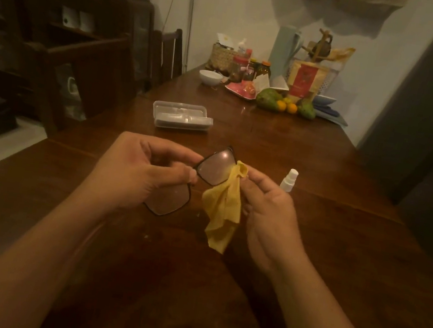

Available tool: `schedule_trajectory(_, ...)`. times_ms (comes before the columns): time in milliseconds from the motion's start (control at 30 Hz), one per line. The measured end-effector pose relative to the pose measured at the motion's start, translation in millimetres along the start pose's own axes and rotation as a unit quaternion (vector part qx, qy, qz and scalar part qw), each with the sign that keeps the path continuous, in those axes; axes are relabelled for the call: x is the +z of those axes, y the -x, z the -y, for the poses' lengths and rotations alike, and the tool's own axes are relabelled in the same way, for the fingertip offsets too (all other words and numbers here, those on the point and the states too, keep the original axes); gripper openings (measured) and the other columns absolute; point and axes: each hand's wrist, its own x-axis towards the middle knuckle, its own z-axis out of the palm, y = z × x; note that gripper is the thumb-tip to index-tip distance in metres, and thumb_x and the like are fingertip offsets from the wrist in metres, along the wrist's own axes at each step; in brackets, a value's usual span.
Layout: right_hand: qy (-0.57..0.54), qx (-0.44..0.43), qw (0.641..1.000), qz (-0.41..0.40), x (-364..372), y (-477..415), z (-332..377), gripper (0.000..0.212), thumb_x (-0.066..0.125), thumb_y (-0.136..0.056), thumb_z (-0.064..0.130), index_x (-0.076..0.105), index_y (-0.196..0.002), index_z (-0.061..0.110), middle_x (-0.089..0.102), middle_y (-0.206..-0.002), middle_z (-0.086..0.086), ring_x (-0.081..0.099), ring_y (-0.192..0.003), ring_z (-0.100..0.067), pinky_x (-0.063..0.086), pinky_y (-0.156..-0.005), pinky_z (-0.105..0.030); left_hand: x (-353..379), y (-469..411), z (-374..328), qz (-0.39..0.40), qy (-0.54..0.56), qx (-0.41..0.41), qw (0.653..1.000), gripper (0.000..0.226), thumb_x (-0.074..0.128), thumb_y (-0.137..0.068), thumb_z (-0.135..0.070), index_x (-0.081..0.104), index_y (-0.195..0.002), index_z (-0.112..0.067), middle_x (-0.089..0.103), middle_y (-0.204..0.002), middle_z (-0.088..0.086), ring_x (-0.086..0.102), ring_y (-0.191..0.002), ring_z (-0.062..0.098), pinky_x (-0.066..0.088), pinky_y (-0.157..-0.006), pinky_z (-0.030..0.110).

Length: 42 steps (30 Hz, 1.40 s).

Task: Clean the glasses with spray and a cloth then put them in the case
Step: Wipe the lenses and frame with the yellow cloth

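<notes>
From the head camera you have one pair of glasses (216,169), one yellow cloth (224,210), one white spray bottle (289,180) and one clear plastic case (181,116). Your left hand (135,171) pinches the glasses near the bridge, held above the wooden table (269,143), palm turned inward. Your right hand (269,214) pinches the cloth at the far lens's edge, the rest hanging. The bottle stands just beyond that hand; the case lies farther off.
</notes>
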Motion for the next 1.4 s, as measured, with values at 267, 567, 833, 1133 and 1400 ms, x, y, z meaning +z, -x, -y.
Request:
schedule_trajectory(267,-0.228,0.075,0.960,0.145,-4.2,0.8,2.5,0.029,0.055,-0.091,0.016,0.076,-0.109,0.006,0.073,-0.107,-0.013,0.071,-0.097,-0.023,0.053,-0.095,-0.045,3.8,-0.3,0.2,0.044,0.010,0.040,0.998,0.024,0.077,-0.068,-0.019,0.081,-0.085,-0.036,0.080,-0.085,-0.004,0.077,-0.083,0.012,0.058,-0.068,0.016)
schedule_trajectory(567,0.028,-0.008,0.985,0.170,-9.0,-1.0,-2.9,0.037,0.048,-0.100,0.033,0.065,-0.130,0.019,0.072,-0.121,-0.010,0.065,-0.114,-0.025,0.043,-0.101,-0.048,2.0,-1.6,3.2,0.046,0.020,0.064,0.997,0.025,0.079,-0.068,-0.018,0.082,-0.086,-0.035,0.080,-0.082,0.000,0.077,-0.079,0.015,0.059,-0.069,0.019)
schedule_trajectory(833,0.057,0.004,0.980,0.190,-6.0,0.6,-5.2,0.032,0.049,-0.097,0.044,0.071,-0.112,0.028,0.075,-0.110,0.001,0.068,-0.103,-0.014,0.045,-0.097,-0.041,2.9,0.7,0.0,0.051,0.026,0.065,0.996,0.024,0.078,-0.069,-0.017,0.082,-0.084,-0.036,0.079,-0.079,0.000,0.076,-0.074,0.011,0.054,-0.062,0.014)
schedule_trajectory(1133,0.003,0.013,0.981,0.192,-6.5,0.6,-7.9,0.046,0.055,-0.089,0.049,0.069,-0.122,0.021,0.070,-0.126,-0.007,0.062,-0.120,-0.022,0.041,-0.106,-0.043,4.3,1.8,-0.8,0.054,0.035,0.077,0.995,0.026,0.077,-0.070,-0.015,0.081,-0.089,-0.033,0.080,-0.088,-0.002,0.077,-0.085,0.014,0.058,-0.071,0.018)
schedule_trajectory(1400,0.054,-0.007,0.981,0.184,-4.3,3.1,-5.2,0.049,0.048,-0.091,0.051,0.069,-0.122,0.021,0.071,-0.127,-0.005,0.060,-0.125,-0.023,0.035,-0.115,-0.052,4.2,1.9,0.6,0.045,0.050,0.060,0.996,0.027,0.079,-0.068,-0.015,0.081,-0.092,-0.026,0.079,-0.079,0.003,0.077,-0.075,0.013,0.055,-0.064,0.014)
